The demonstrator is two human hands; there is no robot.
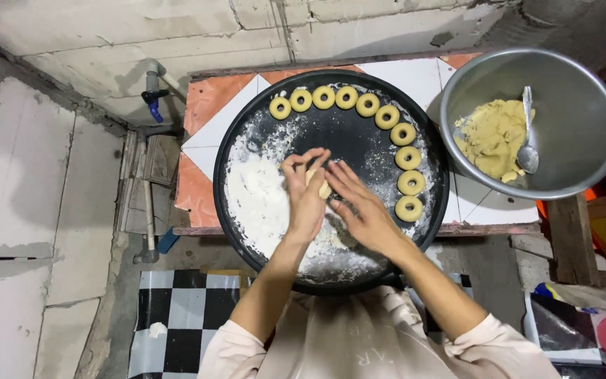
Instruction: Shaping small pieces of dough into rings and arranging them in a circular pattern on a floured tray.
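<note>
My left hand [304, 193] and my right hand [359, 207] are pressed together over a round black tray [227, 151], with a small piece of pale yellow dough [322, 187] rolled between the palms. White flour [257, 200] covers the tray's left half. Several ring-shaped dough pieces [387, 116] lie in an arc along the tray's far and right rim. To the right stands a metal bowl [576, 105] holding a lump of the same dough [492, 137] and a metal spoon [528, 151].
The tray rests on a small tiled table [222, 105] with orange and white tiles. A pipe with a blue tap [153, 98] is on the concrete wall at the left. A black-and-white checkered floor [177, 309] lies below, and a wooden post [571, 235] at the right.
</note>
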